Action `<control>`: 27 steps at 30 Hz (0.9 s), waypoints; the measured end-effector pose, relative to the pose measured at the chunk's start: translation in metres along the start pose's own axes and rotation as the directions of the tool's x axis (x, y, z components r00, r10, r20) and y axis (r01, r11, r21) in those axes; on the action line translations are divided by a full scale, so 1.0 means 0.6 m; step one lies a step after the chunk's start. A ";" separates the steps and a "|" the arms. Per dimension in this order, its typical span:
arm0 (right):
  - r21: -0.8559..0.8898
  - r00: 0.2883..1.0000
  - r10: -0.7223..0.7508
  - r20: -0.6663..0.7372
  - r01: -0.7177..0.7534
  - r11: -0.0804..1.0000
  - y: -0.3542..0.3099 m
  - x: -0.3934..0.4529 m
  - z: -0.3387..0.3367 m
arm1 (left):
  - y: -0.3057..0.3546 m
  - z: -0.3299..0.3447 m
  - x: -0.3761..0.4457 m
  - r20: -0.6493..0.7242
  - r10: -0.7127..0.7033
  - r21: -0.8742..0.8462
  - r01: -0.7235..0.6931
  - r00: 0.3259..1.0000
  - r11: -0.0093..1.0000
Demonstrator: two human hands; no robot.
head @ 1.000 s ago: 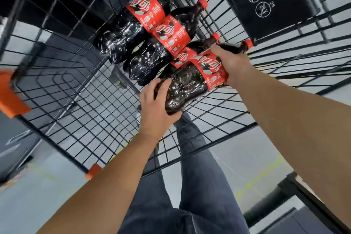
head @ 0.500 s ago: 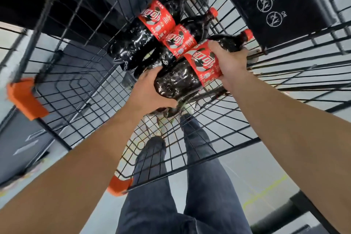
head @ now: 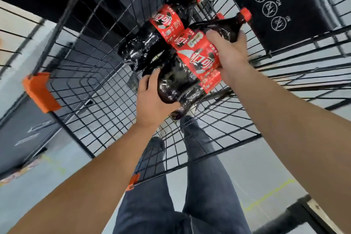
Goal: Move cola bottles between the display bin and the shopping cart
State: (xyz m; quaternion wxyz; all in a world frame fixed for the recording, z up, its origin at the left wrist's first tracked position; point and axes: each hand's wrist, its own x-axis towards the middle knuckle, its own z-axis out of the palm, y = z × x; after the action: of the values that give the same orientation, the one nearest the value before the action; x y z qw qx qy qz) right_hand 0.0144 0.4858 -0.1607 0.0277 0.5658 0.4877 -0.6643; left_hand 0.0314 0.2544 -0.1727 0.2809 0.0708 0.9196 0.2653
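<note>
I hold a large cola bottle (head: 182,80) with a red label and red cap above the black wire shopping cart (head: 89,85). My left hand (head: 152,100) cups its dark base from below. My right hand (head: 228,51) grips its shoulder near the neck. Behind it, more cola bottles lie in the cart; one (head: 152,43) shows fully, another is mostly hidden, with a third partly visible beneath the held one.
The cart's black child-seat flap (head: 281,5) with white warning symbols stands at upper right. Orange corner bumpers (head: 39,91) mark the cart's rim. My legs in dark jeans (head: 199,176) show through the wire. A dark frame (head: 311,213) sits at lower right.
Both hands have lifted the held bottle up and toward me, away from the bottles lying in the cart. The view has shifted closer over the cart.
</note>
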 end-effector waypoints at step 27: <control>0.057 0.786 -0.610 0.098 0.608 0.792 -0.025 -0.628 0.123 | -0.111 -0.387 -0.365 -0.360 0.224 -0.102 -0.276 0.906 0.956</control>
State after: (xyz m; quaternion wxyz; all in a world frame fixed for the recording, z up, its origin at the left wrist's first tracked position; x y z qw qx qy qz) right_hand 0.0872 0.2491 0.1334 -0.1670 0.3409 0.6341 -0.6736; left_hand 0.0865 0.0328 0.0599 0.0835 0.1194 0.9151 0.3759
